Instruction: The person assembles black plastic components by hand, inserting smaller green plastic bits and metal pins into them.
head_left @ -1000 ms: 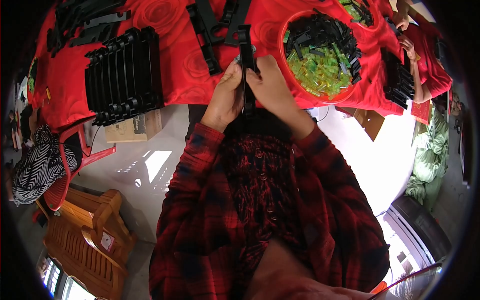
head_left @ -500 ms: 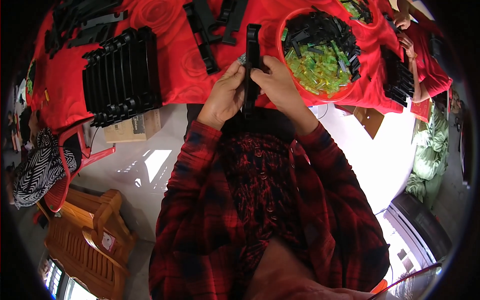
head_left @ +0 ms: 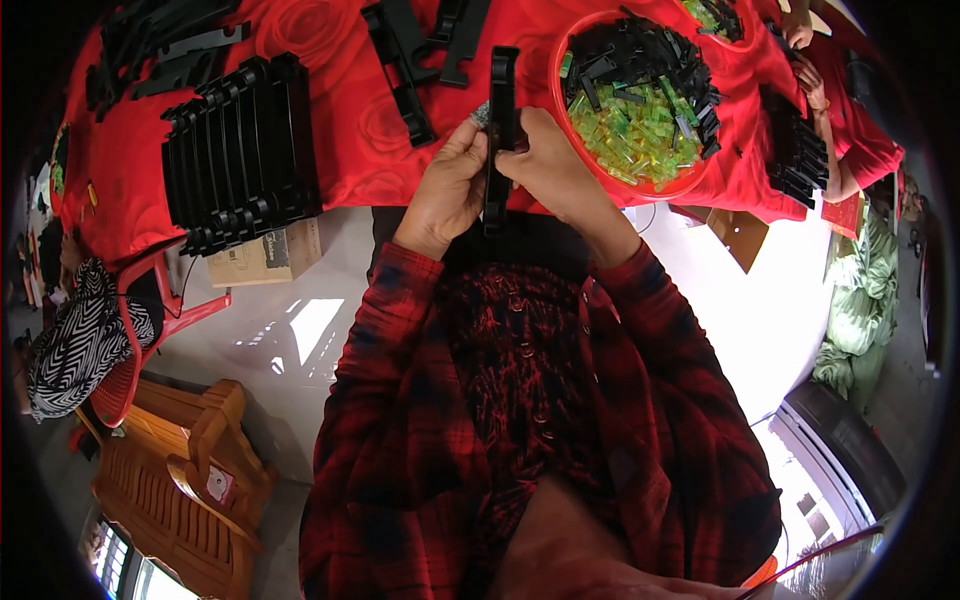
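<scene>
A long black plastic strip [head_left: 502, 85] stands lengthwise between my hands at the table's near edge. My left hand [head_left: 452, 185] is closed around its left side, with a small greyish wrapping at a fingertip. From the other side my right hand [head_left: 550, 165] grips the strip, thumb pressed against its middle; whether a small part is under the thumb is hidden. Right of my hands sits a red basin [head_left: 558, 110] holding black pieces [head_left: 640, 60] and translucent yellow-green pieces [head_left: 635, 145].
A row of similar black strips [head_left: 240, 155] lies on the red tablecloth [head_left: 350, 110] at left, with more loose strips [head_left: 405, 75] beyond. Another person's hand [head_left: 808, 80] is at far right by more black strips [head_left: 795, 150]. A red chair [head_left: 150, 310] and wooden bench [head_left: 185, 470] stand at left.
My right thumb has shifted slightly down and left along the strip. Both hands keep hold of it, and the view has moved a little.
</scene>
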{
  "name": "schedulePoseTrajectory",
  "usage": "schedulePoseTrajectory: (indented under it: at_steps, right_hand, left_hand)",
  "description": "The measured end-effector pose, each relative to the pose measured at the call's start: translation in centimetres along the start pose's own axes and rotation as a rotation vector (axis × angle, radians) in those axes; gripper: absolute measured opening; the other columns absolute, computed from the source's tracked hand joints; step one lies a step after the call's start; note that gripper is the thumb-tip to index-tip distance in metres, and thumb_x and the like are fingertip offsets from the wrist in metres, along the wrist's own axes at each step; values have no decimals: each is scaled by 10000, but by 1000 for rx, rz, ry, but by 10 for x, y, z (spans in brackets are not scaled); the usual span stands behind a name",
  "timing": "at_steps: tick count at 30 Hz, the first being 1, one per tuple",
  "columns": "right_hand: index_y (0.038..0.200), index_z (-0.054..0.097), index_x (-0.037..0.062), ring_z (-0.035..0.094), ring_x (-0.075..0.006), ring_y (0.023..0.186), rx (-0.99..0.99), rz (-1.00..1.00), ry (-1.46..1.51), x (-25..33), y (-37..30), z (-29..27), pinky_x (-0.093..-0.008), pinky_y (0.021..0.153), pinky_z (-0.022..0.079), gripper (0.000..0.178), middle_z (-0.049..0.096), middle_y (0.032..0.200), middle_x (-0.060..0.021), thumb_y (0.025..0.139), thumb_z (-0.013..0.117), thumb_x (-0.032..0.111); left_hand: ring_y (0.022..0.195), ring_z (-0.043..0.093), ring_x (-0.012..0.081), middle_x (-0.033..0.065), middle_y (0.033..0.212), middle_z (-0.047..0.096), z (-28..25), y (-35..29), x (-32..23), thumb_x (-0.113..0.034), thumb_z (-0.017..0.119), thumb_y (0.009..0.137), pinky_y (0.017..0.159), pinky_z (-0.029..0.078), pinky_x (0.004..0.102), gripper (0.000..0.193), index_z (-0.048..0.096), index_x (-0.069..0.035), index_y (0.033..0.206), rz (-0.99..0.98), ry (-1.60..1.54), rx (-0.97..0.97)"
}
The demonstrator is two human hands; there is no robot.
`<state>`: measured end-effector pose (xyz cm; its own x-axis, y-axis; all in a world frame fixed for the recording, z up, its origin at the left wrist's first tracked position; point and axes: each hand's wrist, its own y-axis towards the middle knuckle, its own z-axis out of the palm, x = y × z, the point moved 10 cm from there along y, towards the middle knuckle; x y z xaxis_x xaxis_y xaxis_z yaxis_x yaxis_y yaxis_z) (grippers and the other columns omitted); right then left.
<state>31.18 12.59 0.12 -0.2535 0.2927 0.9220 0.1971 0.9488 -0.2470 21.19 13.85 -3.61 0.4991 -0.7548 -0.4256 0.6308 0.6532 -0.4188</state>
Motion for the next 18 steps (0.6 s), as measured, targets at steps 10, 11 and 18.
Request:
schedulePoseTrajectory:
  at_steps: [10, 11, 18]
  right_hand:
    - [878, 519, -76, 576, -313, 754, -116, 28, -23, -11, 0, -3, -422, 648, 457, 272, 524, 941, -242, 732, 664, 103]
    - [894, 521, -74, 577, -282, 719, -119, 1, -48, -8, -2, -3, -401, 618, 459, 268, 528, 945, -226, 756, 665, 104]
    - [963, 540, -39, 581, -142, 690, 102, 88, 366, 20, -20, 3, -279, 588, 464, 214, 566, 893, -95, 881, 640, 131]
  left_hand:
    - [935, 642, 141, 46, 1148, 648, -4, 4, 9, -136, 409, 1075, 815, 559, 308, 331, 498, -62, 1384, 35, 107, -11]
    - [919, 646, 146, 48, 1136, 649, -6, 4, 7, -143, 413, 1074, 795, 566, 317, 320, 507, -58, 1368, 44, 99, -38]
    - [1096, 596, 135, 25, 1202, 628, 2, -3, 13, -117, 416, 1066, 959, 476, 268, 331, 510, -41, 1375, -115, 20, 274]
